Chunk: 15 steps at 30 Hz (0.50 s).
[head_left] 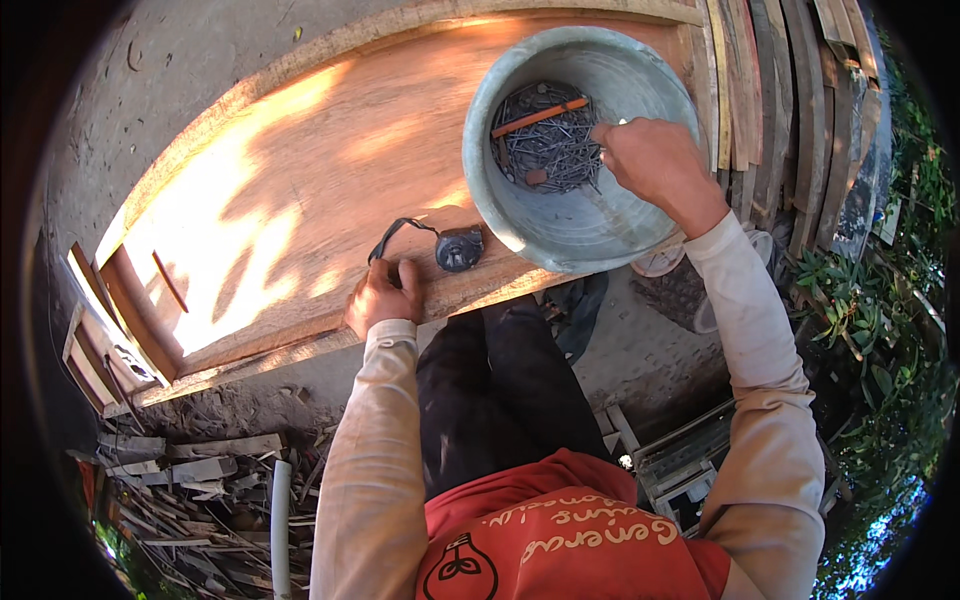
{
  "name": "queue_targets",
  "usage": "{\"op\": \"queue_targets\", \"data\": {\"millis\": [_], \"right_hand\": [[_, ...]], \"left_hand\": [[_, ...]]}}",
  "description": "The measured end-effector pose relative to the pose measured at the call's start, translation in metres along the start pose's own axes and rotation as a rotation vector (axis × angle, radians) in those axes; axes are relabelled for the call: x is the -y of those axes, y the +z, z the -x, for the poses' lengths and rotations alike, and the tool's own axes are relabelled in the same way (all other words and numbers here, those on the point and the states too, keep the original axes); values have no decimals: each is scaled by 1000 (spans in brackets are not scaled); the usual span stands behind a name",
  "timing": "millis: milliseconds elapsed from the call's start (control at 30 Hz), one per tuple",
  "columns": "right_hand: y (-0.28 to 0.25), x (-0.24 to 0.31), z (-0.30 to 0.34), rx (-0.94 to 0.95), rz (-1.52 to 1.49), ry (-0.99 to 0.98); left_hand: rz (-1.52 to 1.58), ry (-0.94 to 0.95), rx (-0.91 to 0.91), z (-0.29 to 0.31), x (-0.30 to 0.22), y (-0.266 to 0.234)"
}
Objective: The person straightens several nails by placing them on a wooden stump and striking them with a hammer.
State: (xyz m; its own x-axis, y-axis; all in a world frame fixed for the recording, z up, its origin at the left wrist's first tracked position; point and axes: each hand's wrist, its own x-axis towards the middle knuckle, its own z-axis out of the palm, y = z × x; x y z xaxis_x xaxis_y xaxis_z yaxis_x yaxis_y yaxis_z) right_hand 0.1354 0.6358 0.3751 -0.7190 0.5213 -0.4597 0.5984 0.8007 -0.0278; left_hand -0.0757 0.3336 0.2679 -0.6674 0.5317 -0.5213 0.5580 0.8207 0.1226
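My right hand (655,165) reaches over the rim of a round grey bucket (640,85). Its fingers are pinched together above a heap of loose nails (550,155); what they hold, if anything, is too small to make out. An orange-brown stick (540,117) lies across the nails. My left hand (385,297) rests, fingers curled, on the near edge of a shallow wooden panel with a raised frame (300,345). Beside it sits a black tape measure (459,249), its dark strap (400,230) running to the left hand's fingers. Whether they grip the strap is hidden.
Long wooden boards (775,120) are stacked on the right beyond the bucket. Scrap wood (210,500) is piled at the lower left, beside a pale pipe (281,530). A thin strip (170,282) lies on the panel's left end. Green plants (870,330) edge the right side.
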Motion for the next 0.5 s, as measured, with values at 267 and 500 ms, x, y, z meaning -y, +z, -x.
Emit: {"op": "queue_targets", "data": {"millis": [267,500], "right_hand": [[29,16,11,211,101,-97],[-12,7,21,166,223,8]], "left_hand": [[-2,10,-21,0,-2,0],[-10,10,-16,0,-1,1]]}}
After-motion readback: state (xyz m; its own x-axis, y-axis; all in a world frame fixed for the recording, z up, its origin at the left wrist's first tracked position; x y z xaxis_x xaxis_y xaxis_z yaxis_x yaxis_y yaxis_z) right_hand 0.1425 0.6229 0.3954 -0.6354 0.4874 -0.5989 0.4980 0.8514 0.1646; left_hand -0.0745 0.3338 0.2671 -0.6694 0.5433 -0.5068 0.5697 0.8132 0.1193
